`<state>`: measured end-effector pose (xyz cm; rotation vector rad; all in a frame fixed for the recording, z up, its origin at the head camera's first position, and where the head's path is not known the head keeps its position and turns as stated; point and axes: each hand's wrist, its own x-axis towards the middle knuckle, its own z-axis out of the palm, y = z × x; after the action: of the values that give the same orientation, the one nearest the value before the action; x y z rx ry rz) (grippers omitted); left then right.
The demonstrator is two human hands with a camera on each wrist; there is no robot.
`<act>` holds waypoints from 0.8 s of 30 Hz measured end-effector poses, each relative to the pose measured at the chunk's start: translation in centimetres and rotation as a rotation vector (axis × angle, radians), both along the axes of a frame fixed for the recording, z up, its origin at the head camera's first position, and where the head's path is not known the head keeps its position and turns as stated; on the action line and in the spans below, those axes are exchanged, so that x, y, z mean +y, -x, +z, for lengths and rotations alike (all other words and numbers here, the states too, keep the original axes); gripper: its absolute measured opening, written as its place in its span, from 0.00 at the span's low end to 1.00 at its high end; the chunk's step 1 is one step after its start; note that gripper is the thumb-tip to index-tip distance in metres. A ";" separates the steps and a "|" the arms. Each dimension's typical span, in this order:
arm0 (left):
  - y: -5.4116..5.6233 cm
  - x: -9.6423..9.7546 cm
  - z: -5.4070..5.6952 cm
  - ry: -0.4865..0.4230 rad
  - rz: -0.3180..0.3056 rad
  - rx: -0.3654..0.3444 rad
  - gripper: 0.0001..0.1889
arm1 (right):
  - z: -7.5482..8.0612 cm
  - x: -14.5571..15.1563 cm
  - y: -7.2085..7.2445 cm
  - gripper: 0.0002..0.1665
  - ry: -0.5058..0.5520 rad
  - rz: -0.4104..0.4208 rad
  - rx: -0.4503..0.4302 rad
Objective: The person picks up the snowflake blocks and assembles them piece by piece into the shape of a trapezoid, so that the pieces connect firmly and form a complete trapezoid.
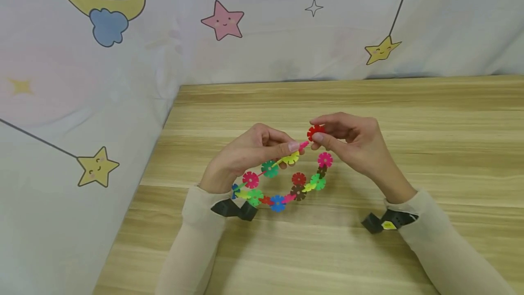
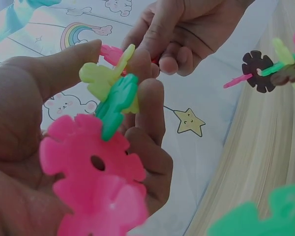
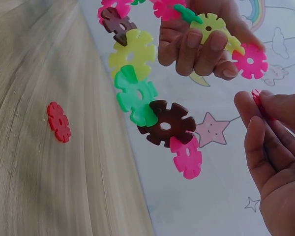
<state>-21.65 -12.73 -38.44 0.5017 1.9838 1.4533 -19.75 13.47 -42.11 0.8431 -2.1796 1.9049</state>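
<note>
My left hand (image 1: 259, 147) pinches a chain of notched plastic interlocking discs (image 1: 277, 203) near one end, by a yellow disc (image 1: 291, 158) and the pink end disc (image 3: 250, 61). The chain loops below that hand in green, blue, pink, yellow, red and brown. Its other end is a pink disc (image 1: 325, 159) joined to a brown one (image 3: 166, 125). Between thumb and fingers, my right hand (image 1: 360, 140) holds a single red disc (image 1: 315, 133), close to the pink end disc but apart from it in the right wrist view.
A loose red disc (image 3: 59, 122) lies on the wood-grain table (image 1: 450, 149), inside the chain's loop in the head view. Behind and to the left hangs a pale cloth (image 1: 278, 49) printed with stars and a moon. Dark wrist cameras (image 1: 233, 209) sit on both sleeves.
</note>
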 end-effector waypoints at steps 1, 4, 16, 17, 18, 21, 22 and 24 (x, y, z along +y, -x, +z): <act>0.0 0.0 0.0 0.001 -0.001 0.002 0.12 | 0.1 0.0 -0.1 0.16 0.000 0.004 -0.012; 0.0 0.0 0.0 0.002 -0.006 0.008 0.12 | 0.3 0.0 -0.3 0.15 -0.004 0.009 -0.032; 0.0 0.2 0.0 -0.001 -0.003 -0.004 0.12 | 1.0 0.1 -0.8 0.13 -0.013 -0.010 -0.103; 0.0 0.2 0.0 -0.002 -0.003 -0.004 0.12 | 1.1 0.0 -0.9 0.13 -0.009 -0.001 -0.114; 0.0 0.2 -0.1 -0.003 -0.002 -0.005 0.12 | 1.1 0.0 -0.9 0.13 -0.008 0.010 -0.125; 0.0 0.3 -0.1 -0.004 0.003 0.001 0.13 | 1.1 -0.1 -0.9 0.13 -0.014 0.037 -0.153; -0.1 0.3 -0.1 -0.001 0.006 0.005 0.13 | 1.1 -0.1 -0.9 0.13 -0.009 0.047 -0.166; -0.1 0.3 -0.2 0.004 0.015 0.011 0.13 | 1.1 -0.2 -1.0 0.13 0.003 0.067 -0.193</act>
<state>-21.52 -12.38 -38.64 0.4955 2.0030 1.4581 -18.79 13.31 -40.98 0.7700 -2.2809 2.1013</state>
